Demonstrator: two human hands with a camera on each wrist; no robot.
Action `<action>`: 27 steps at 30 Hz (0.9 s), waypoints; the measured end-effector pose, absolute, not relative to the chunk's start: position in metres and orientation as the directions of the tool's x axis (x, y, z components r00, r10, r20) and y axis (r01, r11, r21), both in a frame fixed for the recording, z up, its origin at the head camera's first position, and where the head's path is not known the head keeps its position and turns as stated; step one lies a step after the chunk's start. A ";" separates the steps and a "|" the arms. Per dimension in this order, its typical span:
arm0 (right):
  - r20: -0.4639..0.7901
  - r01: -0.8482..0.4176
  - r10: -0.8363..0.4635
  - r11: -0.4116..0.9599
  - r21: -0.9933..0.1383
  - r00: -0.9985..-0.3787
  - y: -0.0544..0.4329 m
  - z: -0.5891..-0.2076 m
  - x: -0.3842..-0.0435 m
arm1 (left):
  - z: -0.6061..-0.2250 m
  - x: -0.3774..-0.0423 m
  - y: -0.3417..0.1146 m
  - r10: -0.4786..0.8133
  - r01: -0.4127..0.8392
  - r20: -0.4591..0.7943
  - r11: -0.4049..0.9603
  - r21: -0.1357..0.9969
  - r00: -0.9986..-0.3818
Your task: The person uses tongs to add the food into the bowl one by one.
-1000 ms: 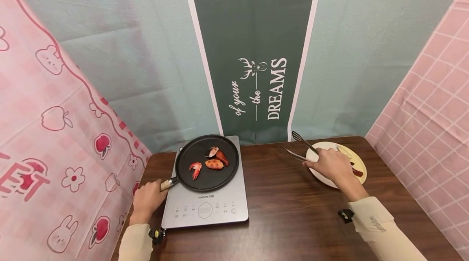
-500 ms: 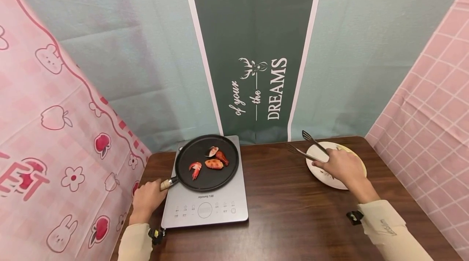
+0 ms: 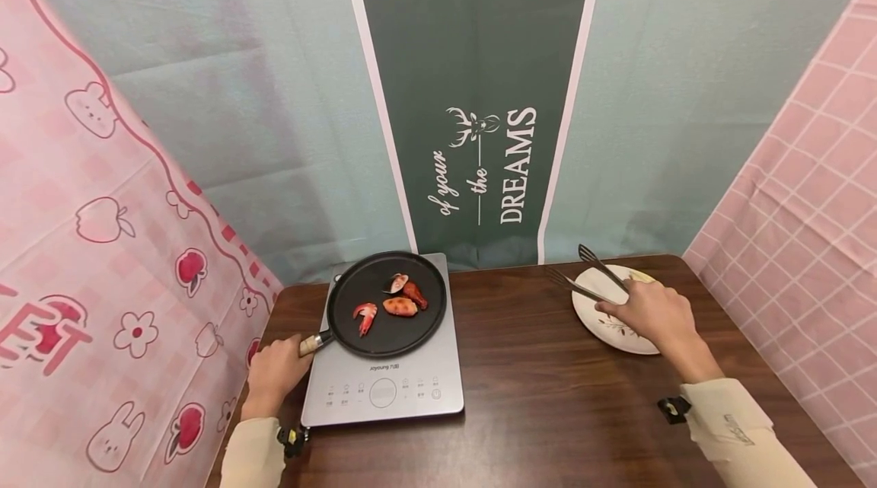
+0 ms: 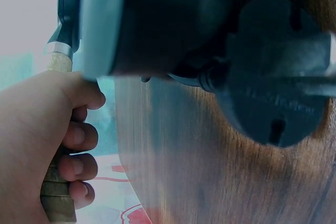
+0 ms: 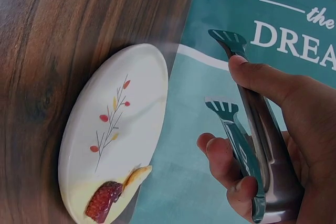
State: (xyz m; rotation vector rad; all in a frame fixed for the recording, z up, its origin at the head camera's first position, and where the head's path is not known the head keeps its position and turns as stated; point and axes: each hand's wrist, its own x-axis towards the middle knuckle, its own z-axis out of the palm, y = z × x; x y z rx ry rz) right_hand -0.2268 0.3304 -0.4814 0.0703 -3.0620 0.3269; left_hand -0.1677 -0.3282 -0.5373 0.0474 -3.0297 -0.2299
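At the left of the head view, my left hand (image 3: 277, 370) grips the wooden handle (image 4: 59, 198) of a black frying pan (image 3: 359, 282). In the pan lie a shrimp (image 3: 366, 318), a chicken wing (image 3: 400, 307), a drumstick (image 3: 416, 295) and a shellfish half (image 3: 398, 284). My right hand (image 3: 659, 313) holds metal tongs (image 3: 603, 269) over a white plate (image 3: 606, 330) with a twig pattern. The tongs' slotted tips stand apart, nothing between them. In the right wrist view, a dark red scored food piece (image 5: 103, 202) and a yellowish piece (image 5: 137, 177) lie on the plate's lower end.
The pan sits on a silver induction cooker (image 3: 384, 413) with a touch panel. Both cooker and plate stand on a dark wooden table (image 3: 527, 389). Printed cloths hang behind, with a pink one (image 3: 137, 244) at the left and a pink checked one (image 3: 808, 244) at the right.
My right hand has moved rightward with the tongs, farther over the plate, and now covers the food there in the head view. My left hand and the pan have stayed put.
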 end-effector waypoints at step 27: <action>0.028 0.019 0.026 0.972 -0.235 -0.999 0.373 -0.483 -0.213 | -0.537 -0.167 -0.328 -0.036 -0.018 0.122 0.989 0.146 -0.992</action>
